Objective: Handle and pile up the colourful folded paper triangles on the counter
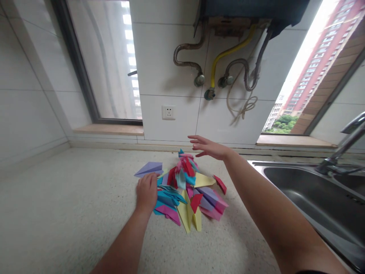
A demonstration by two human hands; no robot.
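Coloured paper planes (pixel 185 194) under curled left fingers (pixel 148 182), below spread right fingers (pixel 196 144).

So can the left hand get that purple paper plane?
Probably yes: the left hand rests at the pile's edge, and the purple paper plane lies just beyond its fingers on the counter, uncovered.

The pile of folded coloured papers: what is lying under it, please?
The pile of folded papers lies on the speckled countertop, which shows all around it. The left hand rests on its left edge. Anything beneath the pile is covered and cannot be seen.
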